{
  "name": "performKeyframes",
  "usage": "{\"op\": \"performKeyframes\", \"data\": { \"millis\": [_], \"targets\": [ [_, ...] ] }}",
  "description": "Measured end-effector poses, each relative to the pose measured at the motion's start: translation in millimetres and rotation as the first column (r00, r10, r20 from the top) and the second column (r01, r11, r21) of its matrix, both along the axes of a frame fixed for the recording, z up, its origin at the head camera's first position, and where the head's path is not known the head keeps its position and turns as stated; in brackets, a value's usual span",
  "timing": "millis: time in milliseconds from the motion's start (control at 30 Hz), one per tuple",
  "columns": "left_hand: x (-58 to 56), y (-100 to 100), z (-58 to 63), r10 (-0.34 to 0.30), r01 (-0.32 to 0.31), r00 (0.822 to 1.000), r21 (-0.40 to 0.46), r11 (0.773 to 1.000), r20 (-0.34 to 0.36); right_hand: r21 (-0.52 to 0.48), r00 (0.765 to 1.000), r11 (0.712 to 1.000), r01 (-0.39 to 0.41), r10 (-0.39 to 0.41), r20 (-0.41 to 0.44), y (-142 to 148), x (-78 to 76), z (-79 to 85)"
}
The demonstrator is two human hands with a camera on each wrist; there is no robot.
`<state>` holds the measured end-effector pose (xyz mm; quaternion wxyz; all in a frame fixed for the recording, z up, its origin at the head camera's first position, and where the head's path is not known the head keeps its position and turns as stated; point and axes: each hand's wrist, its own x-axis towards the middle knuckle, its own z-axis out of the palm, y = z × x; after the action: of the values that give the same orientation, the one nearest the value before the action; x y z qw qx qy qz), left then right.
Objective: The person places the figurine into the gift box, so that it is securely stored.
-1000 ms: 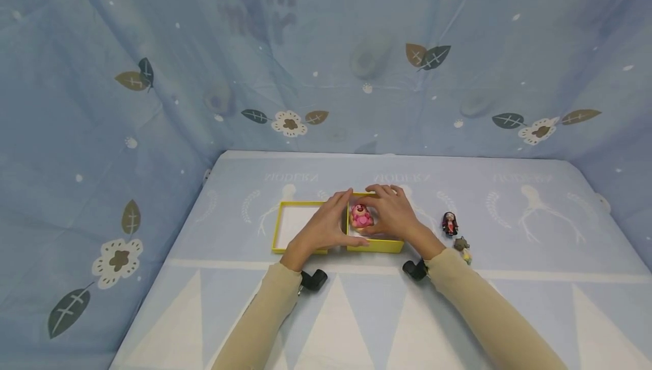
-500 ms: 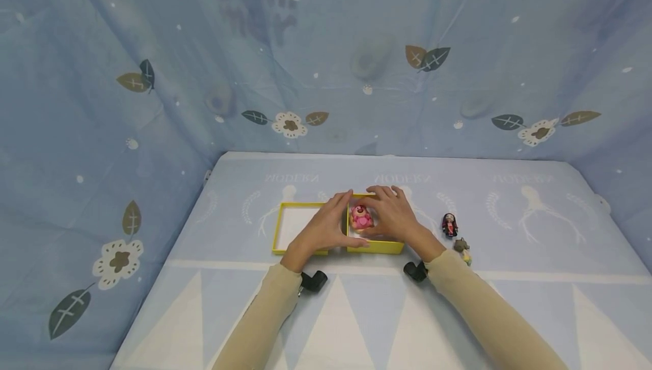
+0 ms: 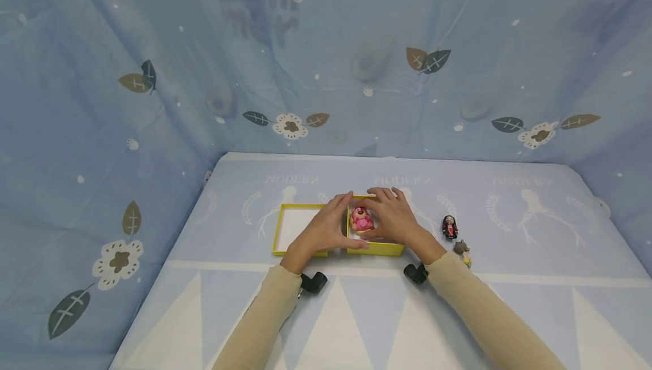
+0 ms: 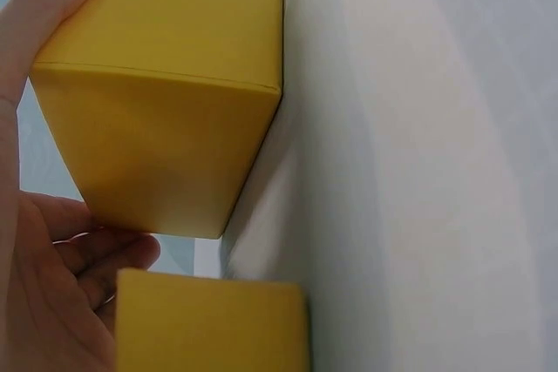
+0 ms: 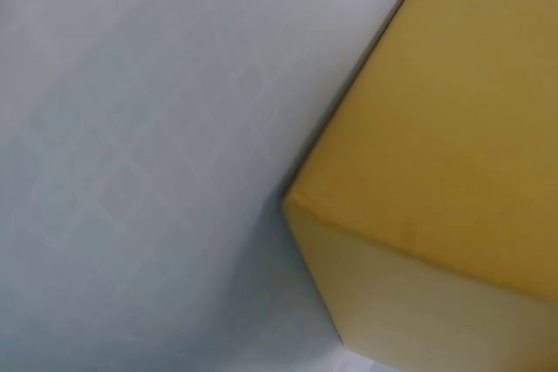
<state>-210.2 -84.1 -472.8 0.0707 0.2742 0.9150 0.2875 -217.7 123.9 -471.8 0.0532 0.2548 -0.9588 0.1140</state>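
In the head view, a yellow box (image 3: 375, 249) with a white inside stands uncovered on the table. A pink bear figurine (image 3: 361, 220) lies at the left end inside it. My right hand (image 3: 393, 217) reaches over the box, thumb and index finger pinching the bear from its right side. With my left hand (image 3: 326, 229) I hold the left end of the box. The left wrist view shows the thumb on one yellow box (image 4: 166, 23) face and fingertips at its far corner. The right hand is out of the right wrist view, where a box corner (image 5: 436, 172) appears.
A shallow yellow-rimmed lid (image 3: 297, 222) lies left of the box, partly behind the left hand. To the right are a dark-haired figurine (image 3: 450, 227) and a grey-headed figurine (image 3: 462, 251) near the right sleeve. A blue patterned curtain (image 3: 326, 76) hangs behind the table.
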Motion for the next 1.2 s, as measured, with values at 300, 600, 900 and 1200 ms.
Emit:
{"op": "performKeyframes", "data": {
  "millis": [300,600,900,1200],
  "targets": [
    [0.4,-0.3,-0.3,-0.003,0.003,1.0,0.013,1.0,-0.009,-0.156,0.997,0.986,-0.063,0.068,0.029,7.3,2.5,3.2],
    [-0.5,-0.3,-0.3,-0.007,0.007,1.0,0.014,1.0,-0.01,-0.324,0.996,0.942,-0.084,0.091,0.007,39.6,22.1,18.5],
    [-1.9,-8.2,1.0,-0.002,0.002,1.0,-0.014,1.0,-0.025,-0.329,0.99,0.942,0.07,-0.026,0.136,80.9,44.9,17.6],
    [-1.9,-1.9,-2.0,-0.01,0.01,1.0,0.014,1.0,-0.012,-0.254,0.957,0.963,0.088,-0.011,0.29,114.9,59.8,16.9]
  ]
}}
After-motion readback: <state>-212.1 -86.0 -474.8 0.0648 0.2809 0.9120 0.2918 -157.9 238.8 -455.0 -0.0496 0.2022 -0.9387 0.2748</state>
